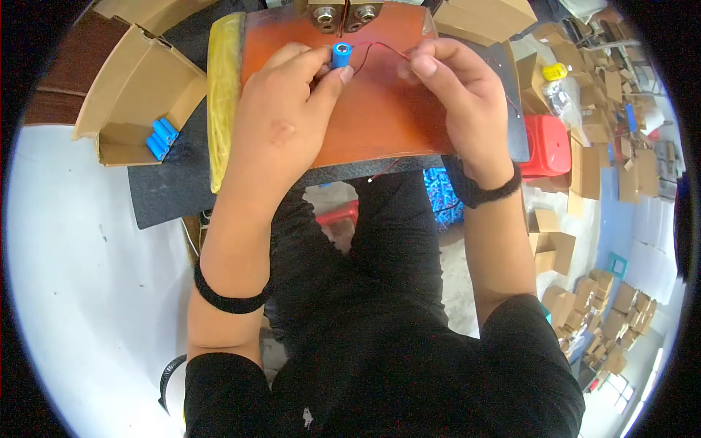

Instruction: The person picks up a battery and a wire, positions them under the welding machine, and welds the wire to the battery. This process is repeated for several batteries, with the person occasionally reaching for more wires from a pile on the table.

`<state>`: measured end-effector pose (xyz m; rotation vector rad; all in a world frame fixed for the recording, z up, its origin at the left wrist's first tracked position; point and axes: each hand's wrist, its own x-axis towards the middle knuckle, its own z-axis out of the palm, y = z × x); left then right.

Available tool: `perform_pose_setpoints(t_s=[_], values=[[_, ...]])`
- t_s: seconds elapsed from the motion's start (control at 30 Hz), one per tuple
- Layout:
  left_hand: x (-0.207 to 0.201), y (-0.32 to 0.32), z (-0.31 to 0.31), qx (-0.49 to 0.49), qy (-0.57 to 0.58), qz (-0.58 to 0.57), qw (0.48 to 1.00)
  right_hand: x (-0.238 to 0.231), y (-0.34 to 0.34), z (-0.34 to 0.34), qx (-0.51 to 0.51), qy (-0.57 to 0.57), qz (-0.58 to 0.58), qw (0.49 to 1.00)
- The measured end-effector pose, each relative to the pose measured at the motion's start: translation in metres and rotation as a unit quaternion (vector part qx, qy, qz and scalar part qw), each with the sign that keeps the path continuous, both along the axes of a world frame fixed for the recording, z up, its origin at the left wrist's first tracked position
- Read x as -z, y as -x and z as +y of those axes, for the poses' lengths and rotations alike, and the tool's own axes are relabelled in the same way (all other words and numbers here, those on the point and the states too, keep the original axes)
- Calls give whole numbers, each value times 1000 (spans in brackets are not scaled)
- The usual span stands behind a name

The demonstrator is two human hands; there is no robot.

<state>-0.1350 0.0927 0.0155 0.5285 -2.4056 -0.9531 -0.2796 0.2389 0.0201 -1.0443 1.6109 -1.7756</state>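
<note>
Between the thumb and fingers of my left hand stands a blue cylindrical battery cell, its silver end facing up. Thin red and black wires run from beside the cell over to my right hand, whose thumb and forefinger pinch the red one. Just beyond the cell are the two metal electrode holders of a machine, with narrow tips pointing toward me. Both hands are over an orange-brown sheet on the bench. Whether the wires are joined to the cell is hidden by my fingers.
At the left, an open cardboard box holds several blue cells. Yellow plastic film lines the sheet's left edge. A red stool stands to the right. Below the bench, many blue cells lie beside my leg. Cardboard boxes crowd the floor.
</note>
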Motion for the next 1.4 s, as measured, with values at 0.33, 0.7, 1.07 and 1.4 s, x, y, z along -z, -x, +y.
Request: perform_pose_setpoints(t_s=[0.33, 0.7, 1.07, 1.4], values=[[4, 1, 0, 4, 1, 30, 1000, 4, -2, -1, 4, 11, 28, 1000], [1, 3, 1, -32, -4, 36, 999, 6, -2, 0, 22, -35, 76, 996], [6, 4, -3, -30, 25, 23, 999, 4, -5, 0, 38, -74, 135, 987], [1, 3, 3, -48, -10, 27, 998, 1, -5, -4, 36, -91, 166, 981]])
